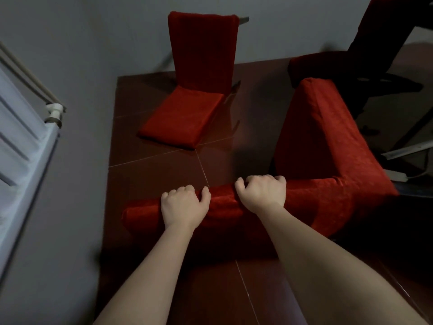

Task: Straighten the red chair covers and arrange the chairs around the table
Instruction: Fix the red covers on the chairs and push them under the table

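Note:
A chair in a red cover (328, 146) stands right below me, its seat reaching away to the right. Both hands grip the top edge of its backrest: my left hand (185, 205) near the left end, my right hand (262, 193) toward the middle, fingers curled over the red fabric. A second red-covered chair (201, 73) stands farther off against the wall, facing me, its cover smooth. A third, dark red chair (328, 64) sits at the upper right, partly under a table (386, 50) that is mostly out of frame.
The floor is dark reddish-brown tile (164, 170). A grey wall runs along the left and back. A white radiator or panel (21, 146) stands at the left edge. Metal table legs and a cable (407, 151) lie at the right.

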The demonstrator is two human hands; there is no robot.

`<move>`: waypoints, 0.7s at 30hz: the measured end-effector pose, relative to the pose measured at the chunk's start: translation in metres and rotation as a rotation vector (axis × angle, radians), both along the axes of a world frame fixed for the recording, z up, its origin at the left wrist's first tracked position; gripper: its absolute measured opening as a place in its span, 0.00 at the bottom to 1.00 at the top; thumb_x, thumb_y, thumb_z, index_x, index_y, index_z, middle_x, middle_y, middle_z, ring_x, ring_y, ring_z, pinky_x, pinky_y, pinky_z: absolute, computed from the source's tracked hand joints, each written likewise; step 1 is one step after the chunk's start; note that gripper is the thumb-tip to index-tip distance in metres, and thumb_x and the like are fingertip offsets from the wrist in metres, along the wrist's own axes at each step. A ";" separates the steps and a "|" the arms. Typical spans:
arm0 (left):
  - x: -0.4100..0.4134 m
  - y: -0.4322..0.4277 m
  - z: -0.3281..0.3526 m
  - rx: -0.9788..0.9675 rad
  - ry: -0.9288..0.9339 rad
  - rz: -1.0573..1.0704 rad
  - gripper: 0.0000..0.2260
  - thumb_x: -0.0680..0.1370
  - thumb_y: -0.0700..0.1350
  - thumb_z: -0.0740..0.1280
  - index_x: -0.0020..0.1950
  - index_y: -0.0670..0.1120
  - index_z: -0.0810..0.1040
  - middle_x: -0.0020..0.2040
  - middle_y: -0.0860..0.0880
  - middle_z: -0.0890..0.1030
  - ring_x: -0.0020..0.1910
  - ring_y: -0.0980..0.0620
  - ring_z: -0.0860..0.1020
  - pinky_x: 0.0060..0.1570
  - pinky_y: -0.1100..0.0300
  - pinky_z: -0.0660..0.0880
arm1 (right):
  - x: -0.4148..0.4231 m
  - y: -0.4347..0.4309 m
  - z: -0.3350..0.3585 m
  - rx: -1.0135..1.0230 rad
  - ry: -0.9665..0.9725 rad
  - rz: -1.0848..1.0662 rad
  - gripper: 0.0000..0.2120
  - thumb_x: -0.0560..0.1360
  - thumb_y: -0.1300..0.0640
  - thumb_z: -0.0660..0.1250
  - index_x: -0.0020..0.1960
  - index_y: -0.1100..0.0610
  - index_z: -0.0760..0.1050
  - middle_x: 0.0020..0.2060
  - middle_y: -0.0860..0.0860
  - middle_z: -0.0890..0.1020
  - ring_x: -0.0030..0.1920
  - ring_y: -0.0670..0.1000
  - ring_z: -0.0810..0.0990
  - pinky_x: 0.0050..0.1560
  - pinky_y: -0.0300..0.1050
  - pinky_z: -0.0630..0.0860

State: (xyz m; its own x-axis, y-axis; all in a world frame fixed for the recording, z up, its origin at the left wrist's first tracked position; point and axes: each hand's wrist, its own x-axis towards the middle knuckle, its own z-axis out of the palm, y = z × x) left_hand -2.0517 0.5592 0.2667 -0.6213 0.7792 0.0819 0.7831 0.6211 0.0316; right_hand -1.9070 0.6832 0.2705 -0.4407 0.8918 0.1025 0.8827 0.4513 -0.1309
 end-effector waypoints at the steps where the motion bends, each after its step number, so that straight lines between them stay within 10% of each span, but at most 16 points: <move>1: 0.007 -0.005 0.000 0.002 -0.007 0.008 0.29 0.79 0.63 0.48 0.47 0.45 0.82 0.43 0.48 0.83 0.44 0.47 0.80 0.52 0.51 0.71 | 0.006 -0.001 0.001 0.010 -0.002 0.014 0.29 0.73 0.37 0.41 0.31 0.50 0.75 0.24 0.45 0.72 0.34 0.50 0.73 0.55 0.54 0.68; 21: 0.082 -0.078 0.002 0.044 -0.074 -0.058 0.31 0.78 0.66 0.49 0.53 0.47 0.84 0.45 0.50 0.85 0.44 0.49 0.82 0.47 0.54 0.73 | 0.076 -0.045 0.002 0.011 -0.046 0.099 0.23 0.78 0.44 0.47 0.32 0.50 0.71 0.35 0.48 0.79 0.46 0.52 0.76 0.59 0.51 0.64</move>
State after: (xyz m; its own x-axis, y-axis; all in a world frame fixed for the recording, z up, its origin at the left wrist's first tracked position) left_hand -1.9697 0.4814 0.2682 -0.5809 0.8107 0.0727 0.8122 0.5715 0.1169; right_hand -1.8311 0.6384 0.2728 -0.5311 0.8426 0.0892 0.8387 0.5377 -0.0860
